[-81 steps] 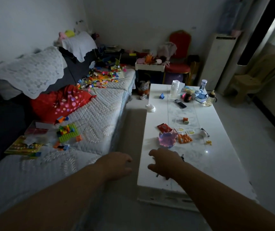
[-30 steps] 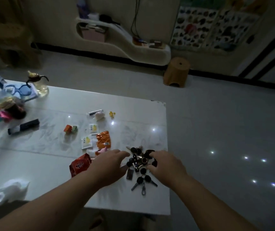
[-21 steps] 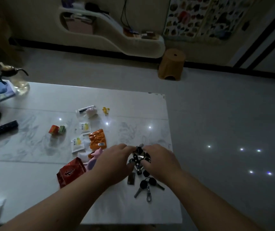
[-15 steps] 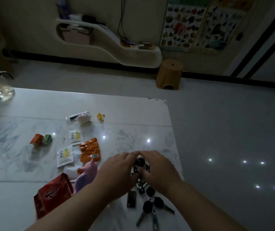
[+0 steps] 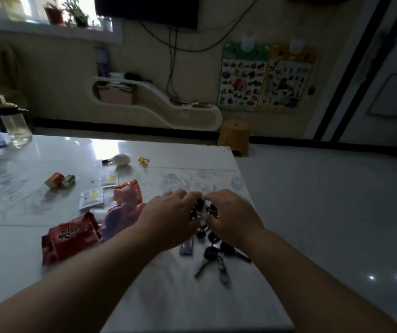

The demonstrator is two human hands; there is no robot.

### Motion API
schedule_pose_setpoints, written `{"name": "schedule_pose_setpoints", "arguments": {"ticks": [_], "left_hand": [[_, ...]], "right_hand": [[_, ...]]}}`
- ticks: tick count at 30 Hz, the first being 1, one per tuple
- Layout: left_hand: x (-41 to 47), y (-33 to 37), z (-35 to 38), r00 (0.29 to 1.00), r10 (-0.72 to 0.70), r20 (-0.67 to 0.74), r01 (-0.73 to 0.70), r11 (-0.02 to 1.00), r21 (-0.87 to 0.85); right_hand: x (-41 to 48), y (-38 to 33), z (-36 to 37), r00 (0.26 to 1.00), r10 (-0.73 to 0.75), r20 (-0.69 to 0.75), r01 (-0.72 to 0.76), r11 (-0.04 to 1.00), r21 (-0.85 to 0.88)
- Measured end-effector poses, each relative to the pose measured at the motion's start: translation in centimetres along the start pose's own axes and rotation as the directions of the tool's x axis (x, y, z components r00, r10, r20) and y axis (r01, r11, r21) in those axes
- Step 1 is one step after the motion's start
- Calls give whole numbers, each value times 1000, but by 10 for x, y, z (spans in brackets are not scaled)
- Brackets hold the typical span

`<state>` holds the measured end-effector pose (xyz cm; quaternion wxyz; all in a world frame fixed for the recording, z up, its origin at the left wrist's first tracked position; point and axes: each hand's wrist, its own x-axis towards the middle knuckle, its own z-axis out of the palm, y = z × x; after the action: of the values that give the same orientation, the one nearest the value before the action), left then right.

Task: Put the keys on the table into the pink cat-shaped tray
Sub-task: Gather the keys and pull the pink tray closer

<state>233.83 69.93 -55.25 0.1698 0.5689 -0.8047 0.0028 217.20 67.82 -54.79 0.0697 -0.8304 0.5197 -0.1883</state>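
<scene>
A heap of black-headed keys (image 5: pixel 202 212) lies near the right end of the white table (image 5: pixel 180 296). My left hand (image 5: pixel 171 217) and my right hand (image 5: pixel 231 217) are cupped around the heap from both sides, fingertips nearly meeting over it. More keys (image 5: pixel 213 254) and a small purple tag (image 5: pixel 186 247) trail out on the table below my hands. The pink cat-shaped tray (image 5: pixel 123 212) stands just left of my left hand, its near side hidden by my forearm.
A red snack packet (image 5: pixel 70 236) lies left of the tray, with an orange packet (image 5: pixel 130 188) and white sachets (image 5: pixel 91 199) behind it. Small candies (image 5: pixel 59 180), a yellow clip (image 5: pixel 143 161) and a bottle (image 5: pixel 14 123) sit farther back. The table's right edge is close.
My view has tilted up and drawn closer. Both hands have closed in tighter around the pile of keys, fingertips now almost touching.
</scene>
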Motion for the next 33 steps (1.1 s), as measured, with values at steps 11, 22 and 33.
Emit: {"name": "schedule_pose_setpoints", "arguments": {"ticks": [11,22,33], "left_hand": [[-128,86,-62,993,91,-72,-80,986,145],[-178,107,-50,997,-26,-70,34,992,119],[-161,32,23,979,-191,-76,198,974,111]], "right_hand": [[-153,-55,-56,991,-58,-122,48,996,-81],[-182,-64,-48,984,-120,-131,107,989,-104],[-130,-44,36,994,-82,77,89,992,-93]]}}
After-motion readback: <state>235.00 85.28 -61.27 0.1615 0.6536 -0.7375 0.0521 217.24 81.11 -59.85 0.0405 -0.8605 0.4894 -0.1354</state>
